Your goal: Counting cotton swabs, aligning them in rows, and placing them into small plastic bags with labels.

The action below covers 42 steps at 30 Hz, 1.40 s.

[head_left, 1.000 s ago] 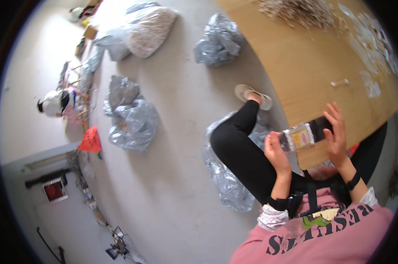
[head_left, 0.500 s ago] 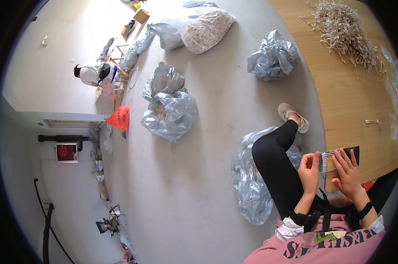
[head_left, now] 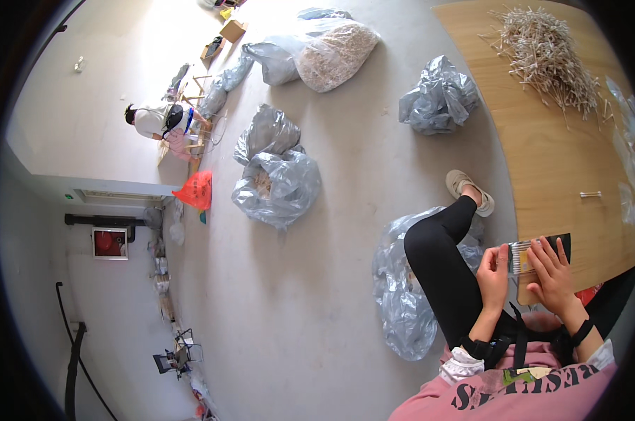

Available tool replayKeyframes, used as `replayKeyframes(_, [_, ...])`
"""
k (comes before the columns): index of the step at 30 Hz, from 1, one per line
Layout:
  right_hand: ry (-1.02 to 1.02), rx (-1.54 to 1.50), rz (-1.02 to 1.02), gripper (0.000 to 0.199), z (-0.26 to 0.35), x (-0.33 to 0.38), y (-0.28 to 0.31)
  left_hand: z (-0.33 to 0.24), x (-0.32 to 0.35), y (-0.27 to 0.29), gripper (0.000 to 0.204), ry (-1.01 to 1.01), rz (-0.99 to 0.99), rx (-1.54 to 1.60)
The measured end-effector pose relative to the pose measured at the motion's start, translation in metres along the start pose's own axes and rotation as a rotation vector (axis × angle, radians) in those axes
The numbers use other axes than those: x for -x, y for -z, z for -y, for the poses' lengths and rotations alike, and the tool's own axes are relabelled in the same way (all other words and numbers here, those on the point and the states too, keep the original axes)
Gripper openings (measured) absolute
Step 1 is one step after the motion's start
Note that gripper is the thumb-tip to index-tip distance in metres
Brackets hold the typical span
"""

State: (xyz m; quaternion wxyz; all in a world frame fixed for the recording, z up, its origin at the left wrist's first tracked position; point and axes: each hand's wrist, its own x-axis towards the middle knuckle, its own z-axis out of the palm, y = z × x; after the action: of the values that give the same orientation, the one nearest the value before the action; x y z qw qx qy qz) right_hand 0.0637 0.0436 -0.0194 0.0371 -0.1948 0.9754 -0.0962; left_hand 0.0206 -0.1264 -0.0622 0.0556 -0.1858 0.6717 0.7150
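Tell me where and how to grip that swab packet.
Probably pinch the cotton-swab packet by its left end, the left hand coming from the left: it looks flat, and that end shows beyond the right hand covering its middle.

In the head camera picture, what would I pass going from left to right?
Red thing in a white frame → red bag → open plastic bag → left hand → packet of cotton swabs → single cotton swab.

The left hand (head_left: pixel 493 281) is curled, thumb held near fingers; just beside it, the right hand (head_left: pixel 552 277) is flattened, fingers extended, the 2 wrists (head_left: pixel 484 328) held apart.
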Motion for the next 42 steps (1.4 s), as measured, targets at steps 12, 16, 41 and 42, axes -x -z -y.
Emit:
replayKeyframes(12, [-0.306, -0.314, -0.339, 0.061, -0.058, 0.005, 0.031, -0.088, 0.004, 0.015, 0.015, -0.441, 0.122, -0.477])
replayKeyframes(16, [-0.37, -0.211, -0.412, 0.057, -0.112, 0.005, 0.046, -0.107, 0.009, -0.021, 0.014, -0.486, 0.455, -0.503])
replayKeyframes(41, [-0.781, -0.513, -0.673, 0.05, -0.277, -0.129, 0.05, -0.104, 0.017, -0.107, 0.033, -0.504, 0.774, -0.742])
replayKeyframes(42, [-0.811, -0.626, -0.704, 0.044, -0.264, -0.121, 0.053, -0.105, 0.016, -0.111, 0.032, -0.522, 0.754, -0.754])
